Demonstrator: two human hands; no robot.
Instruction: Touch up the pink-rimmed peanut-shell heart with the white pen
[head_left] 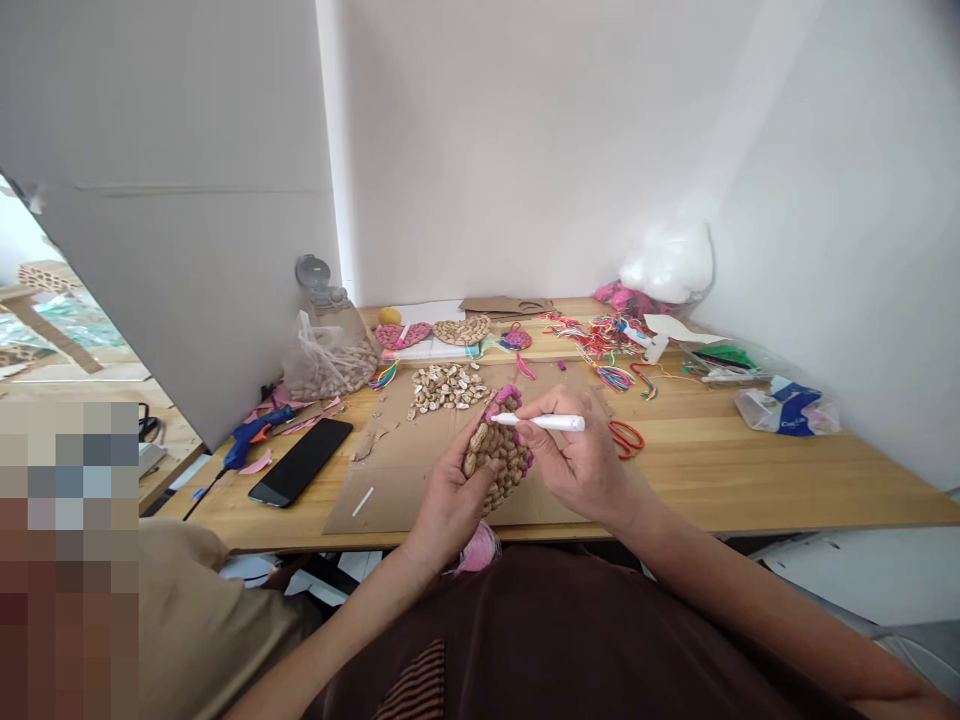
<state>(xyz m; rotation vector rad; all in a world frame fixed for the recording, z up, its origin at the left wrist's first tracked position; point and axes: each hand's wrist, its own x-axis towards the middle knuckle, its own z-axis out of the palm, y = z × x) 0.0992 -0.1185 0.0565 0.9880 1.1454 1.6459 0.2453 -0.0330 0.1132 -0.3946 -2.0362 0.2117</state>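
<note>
My left hand [450, 495] grips a heart-shaped piece [498, 456] covered with tan peanut shells and edged in pink, held tilted over a cardboard sheet [397, 470]. My right hand [581, 460] holds a white glue stick [541, 422] like a pen, with its tip touching the upper part of the piece. A loose heap of peanut shells [446, 387] lies on the cardboard just beyond my hands.
On the wooden table [750, 470]: a black phone [301, 461], a blue glue gun [255, 431], a bag of peanuts [330, 360], finished shell hearts [459, 330], coloured cords [604, 345], red scissors [626, 436], plastic packets [787, 410]. Another person sits at the left.
</note>
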